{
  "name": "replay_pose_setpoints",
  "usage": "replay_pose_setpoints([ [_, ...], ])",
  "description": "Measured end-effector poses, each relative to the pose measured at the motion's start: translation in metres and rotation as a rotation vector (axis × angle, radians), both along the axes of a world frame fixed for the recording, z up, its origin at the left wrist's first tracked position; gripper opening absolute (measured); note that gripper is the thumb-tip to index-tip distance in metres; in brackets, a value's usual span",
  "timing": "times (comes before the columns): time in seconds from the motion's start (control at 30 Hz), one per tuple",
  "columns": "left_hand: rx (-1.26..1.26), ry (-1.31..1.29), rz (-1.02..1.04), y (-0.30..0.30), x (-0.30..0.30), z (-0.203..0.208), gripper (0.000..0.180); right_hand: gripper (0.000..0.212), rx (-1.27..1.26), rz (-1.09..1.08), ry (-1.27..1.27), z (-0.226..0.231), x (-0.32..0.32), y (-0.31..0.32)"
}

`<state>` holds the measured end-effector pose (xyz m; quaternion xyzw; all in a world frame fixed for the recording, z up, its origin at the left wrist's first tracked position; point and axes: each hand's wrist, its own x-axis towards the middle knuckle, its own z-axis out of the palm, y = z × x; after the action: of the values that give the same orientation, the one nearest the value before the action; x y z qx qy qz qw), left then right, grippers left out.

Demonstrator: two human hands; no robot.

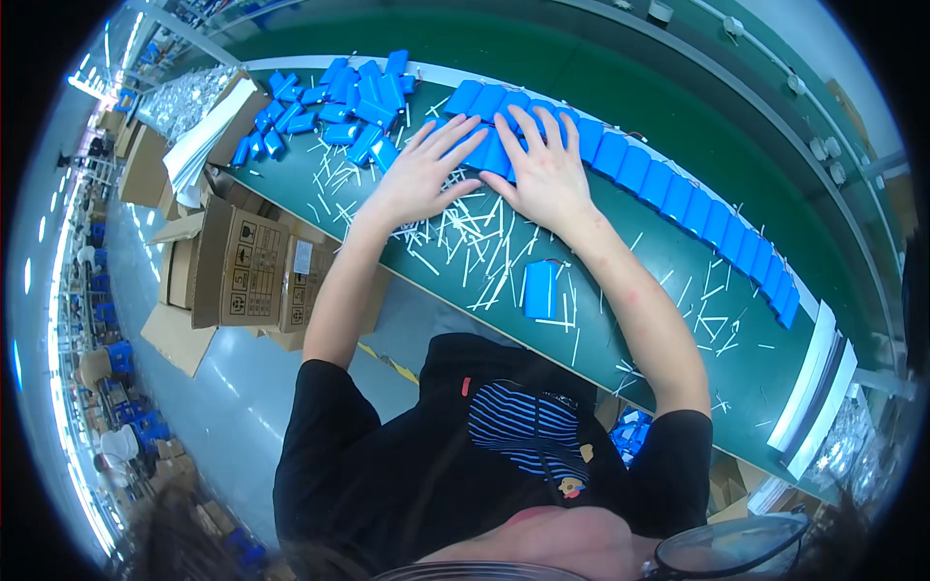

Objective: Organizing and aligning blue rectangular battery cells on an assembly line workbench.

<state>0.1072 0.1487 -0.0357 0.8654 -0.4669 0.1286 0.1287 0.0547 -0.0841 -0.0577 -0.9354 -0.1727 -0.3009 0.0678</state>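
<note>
My left hand (pixel 424 177) lies with its fingers spread over blue battery packs near the far edge of the green table. Beside it, my right hand (pixel 544 179) is spread flat too, fingertips resting on packs at the left part of a row. The row of blue battery packs (pixel 647 177) runs side by side along the far edge, curving to the right. Neither hand is wrapped round a pack; parts of the packs under the fingers are hidden. A single battery pack (pixel 540 289) lies apart, between my right forearm and the near edge.
Loose battery packs (pixel 363 97) are heaped at the far left. Thin white strips (pixel 475 237) litter the green table (pixel 668 247). Open cardboard boxes (pixel 247 266) stand left of the table, with white sheets (pixel 208 140) above them. White boards (pixel 809 392) lie at the right end.
</note>
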Motion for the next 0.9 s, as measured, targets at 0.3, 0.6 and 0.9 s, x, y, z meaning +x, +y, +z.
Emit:
replay_pose_setpoints([
  [0.3, -0.082, -0.085, 0.204, -0.022, 0.014, -0.011, 0.056, 0.075, -0.031, -0.017, 0.093, -0.004, -0.005, 0.003],
  [0.6, -0.419, 0.227, 0.428, -0.032, 0.010, -0.031, 0.055, 0.079, 0.010, -0.055, 0.124, 0.000, -0.005, -0.002],
  [0.9, -0.054, -0.257, 0.049, -0.030, 0.047, -0.014, 0.053, 0.092, -0.021, 0.005, 0.238, 0.007, 0.009, -0.023],
])
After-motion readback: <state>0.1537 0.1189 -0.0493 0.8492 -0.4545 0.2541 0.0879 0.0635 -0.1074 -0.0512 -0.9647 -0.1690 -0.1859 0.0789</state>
